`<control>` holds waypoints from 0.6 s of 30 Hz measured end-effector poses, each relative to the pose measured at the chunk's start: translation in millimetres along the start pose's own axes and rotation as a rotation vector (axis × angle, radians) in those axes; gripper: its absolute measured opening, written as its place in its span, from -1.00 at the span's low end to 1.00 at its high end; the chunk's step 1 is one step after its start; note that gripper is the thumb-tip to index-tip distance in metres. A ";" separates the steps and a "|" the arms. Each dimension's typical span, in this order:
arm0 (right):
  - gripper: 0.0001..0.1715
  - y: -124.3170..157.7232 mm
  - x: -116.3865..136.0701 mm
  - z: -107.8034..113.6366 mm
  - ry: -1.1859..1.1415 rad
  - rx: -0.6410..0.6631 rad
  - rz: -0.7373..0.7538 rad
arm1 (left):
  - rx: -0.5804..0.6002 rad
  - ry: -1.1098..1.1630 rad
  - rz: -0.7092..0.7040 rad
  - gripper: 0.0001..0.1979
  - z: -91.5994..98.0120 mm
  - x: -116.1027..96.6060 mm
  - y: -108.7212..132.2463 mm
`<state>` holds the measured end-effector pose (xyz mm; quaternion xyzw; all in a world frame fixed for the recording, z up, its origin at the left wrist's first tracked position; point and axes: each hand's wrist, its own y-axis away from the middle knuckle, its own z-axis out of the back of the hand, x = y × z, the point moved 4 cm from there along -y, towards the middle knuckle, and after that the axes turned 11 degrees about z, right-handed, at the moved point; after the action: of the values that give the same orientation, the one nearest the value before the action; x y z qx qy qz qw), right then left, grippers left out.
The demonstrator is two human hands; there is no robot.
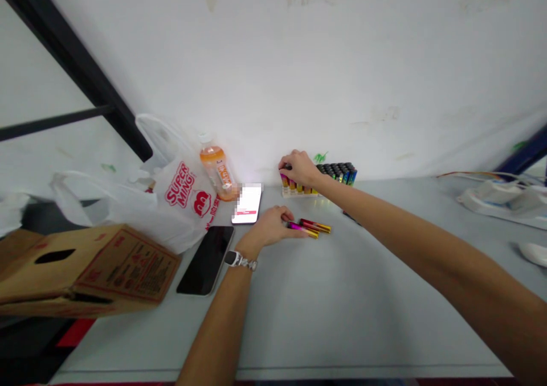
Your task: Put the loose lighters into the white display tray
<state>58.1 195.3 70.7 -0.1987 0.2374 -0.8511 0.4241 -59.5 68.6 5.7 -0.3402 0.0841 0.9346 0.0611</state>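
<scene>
My left hand [272, 225], wearing a silver watch [233, 258], is low over the table. Its curled fingers and thumb close on a slim purple-and-yellow tube [305, 230]. Just beyond that lies a red-and-gold tube [317, 225]. Against the wall stands a clear rack [288, 193] with several upright, shiny black-topped tubes [342, 172] in it. At the rack's left end my right hand [300, 168] pinches the top of a purple-and-yellow tube [284, 179]. The hand and forearm cover part of the rack.
Left of the hands are a lit phone [248, 204], a dark phone [205, 261], an orange drink bottle [219, 169], a white plastic bag [171, 204] and a cardboard box [123, 266]. To the right are a power strip [504, 201] with cables and a white object [534, 253].
</scene>
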 end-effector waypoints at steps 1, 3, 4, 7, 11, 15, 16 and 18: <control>-0.83 0.7 -0.8 -0.7 -0.002 -0.001 -0.001 | 0.026 0.005 -0.004 -0.50 1.4 -0.3 1.4; -0.82 2.3 -2.3 -1.3 -0.005 -0.005 -0.010 | 0.057 0.014 -0.013 -0.57 3.1 -1.6 3.0; -0.82 3.0 -3.0 -1.4 -0.007 -0.006 -0.017 | 0.064 0.023 -0.016 -0.61 3.5 -2.2 3.0; -0.82 4.4 -4.8 -1.9 -0.038 -0.017 -0.041 | 0.073 0.066 -0.037 -0.69 2.9 -2.5 1.4; -0.81 5.6 -4.4 -3.6 -0.076 -0.005 -0.077 | 0.057 0.132 -0.055 -0.72 1.9 0.9 -1.2; -0.81 8.2 1.5 -2.5 0.048 0.039 -0.038 | 0.040 0.171 -0.047 -0.70 2.0 4.1 -1.6; -0.80 9.1 3.0 -1.5 0.081 0.040 -0.025 | 0.041 0.184 -0.046 -0.70 2.1 4.3 -1.4; -0.78 11.0 5.0 0.5 0.127 0.039 -0.019 | 0.061 0.215 -0.057 -0.70 2.0 3.5 -0.8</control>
<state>62.5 185.3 65.6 -0.1381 0.2454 -0.8704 0.4039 -63.3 70.0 4.8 -0.4386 0.1088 0.8877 0.0885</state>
